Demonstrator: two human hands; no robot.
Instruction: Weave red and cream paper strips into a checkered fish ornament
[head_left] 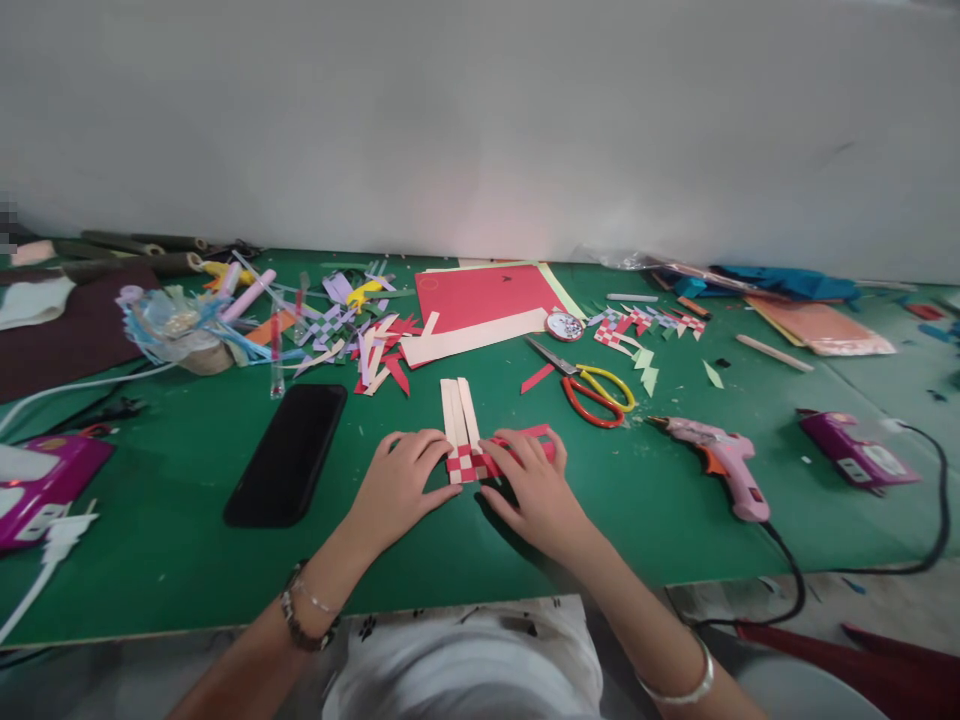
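A small red and cream checkered weave of paper strips lies on the green table in front of me. Loose cream strips run up from it, away from me, and red strips stick out to the right. My left hand grips the left edge of the weave, with bent fingers above and the thumb at the lower corner. Over the right side, my right hand has its fingers curled on the red strips and its thumb near the bottom edge. Part of the red strips is hidden under the right fingers.
Scissors lie open beyond my right hand, with a pink glue gun farther right. A black phone rests to the left. Red paper sheets and scattered paper scraps lie toward the wall. Purple power strips sit at both sides.
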